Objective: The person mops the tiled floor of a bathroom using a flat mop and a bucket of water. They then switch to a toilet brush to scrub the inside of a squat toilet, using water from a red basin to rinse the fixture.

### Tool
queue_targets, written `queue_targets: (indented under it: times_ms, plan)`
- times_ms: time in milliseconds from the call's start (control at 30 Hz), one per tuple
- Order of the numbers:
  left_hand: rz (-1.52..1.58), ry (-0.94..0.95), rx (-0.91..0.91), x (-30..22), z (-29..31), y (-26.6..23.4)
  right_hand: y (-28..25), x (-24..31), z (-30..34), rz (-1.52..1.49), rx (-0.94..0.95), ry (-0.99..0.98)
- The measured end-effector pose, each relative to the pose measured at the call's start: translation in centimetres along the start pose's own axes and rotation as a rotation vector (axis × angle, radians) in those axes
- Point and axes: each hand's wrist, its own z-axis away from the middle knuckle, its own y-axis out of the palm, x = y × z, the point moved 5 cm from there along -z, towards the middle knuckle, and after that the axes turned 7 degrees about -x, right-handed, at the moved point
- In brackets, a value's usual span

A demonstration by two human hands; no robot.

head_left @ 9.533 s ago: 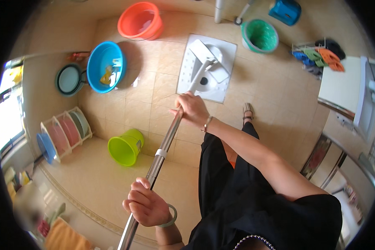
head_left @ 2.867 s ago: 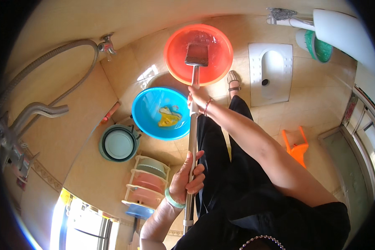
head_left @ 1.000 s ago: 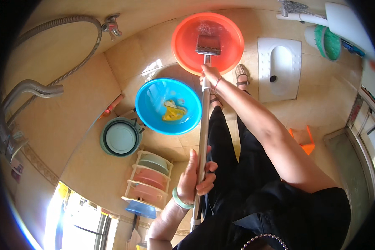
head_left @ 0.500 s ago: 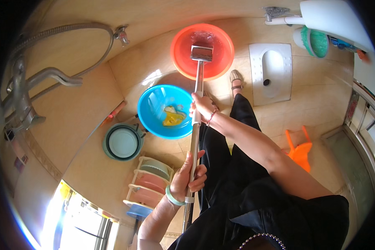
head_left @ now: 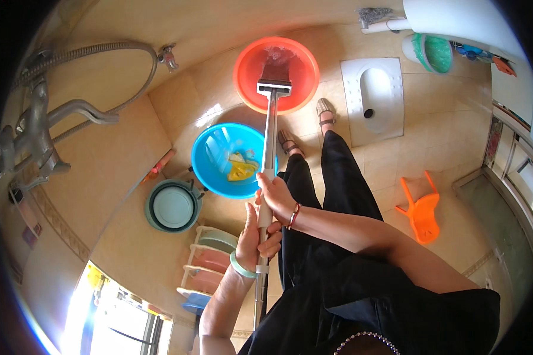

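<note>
Silver metal-poled mop [head_left: 270, 139] with a flat, wide head is slanting away from the person, its head end lying inside a round, orange-red plastic basin [head_left: 314, 77]. Putting the mop head [head_left: 274, 89] into the basin is looking done: the dark pad beyond its pale bracket seems to be sitting in shallow, glinting water. The wet work appears to be partway along, since the head is not yet standing clear of the basin; whether the pad is clean, the picture is not showing. A crumpled yellow-and-white cloth [head_left: 241, 171] is lying untouched in the round, bright-blue plastic basin [head_left: 206, 157] to the left of the pole.

Both hands are holding the mop. The right hand [head_left: 276, 195], higher up the pole, is wrapping its fingers around the pale sleeve; the left hand [head_left: 253, 244], just below it, is curling around the pole with the thumb lying alongside. The mop head is resting well ahead of both hands, at the pole's far end.
</note>
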Motion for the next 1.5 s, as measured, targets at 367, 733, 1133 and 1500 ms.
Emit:
queue_targets:
  times_ms: [367,733,1133,1500]
  plan:
    - [-0.065,0.026,-0.098,0.0,0.6,3.5,-0.9,3.4,-12.9,-0.057,-0.066,0.075]
    - [-0.041,0.007,-0.154,0.0,0.7,3.2,-1.2,6.0,-28.3,-0.036,0.029,-0.061]
    - [-0.013,0.058,-0.038,-0.4,0.6,2.6,-0.4,4.0,-19.0,-0.119,0.04,-0.028]
    - [0.008,-0.048,-0.005,-0.5,0.3,1.2,0.3,1.1,0.5,-0.007,-0.097,-0.005]
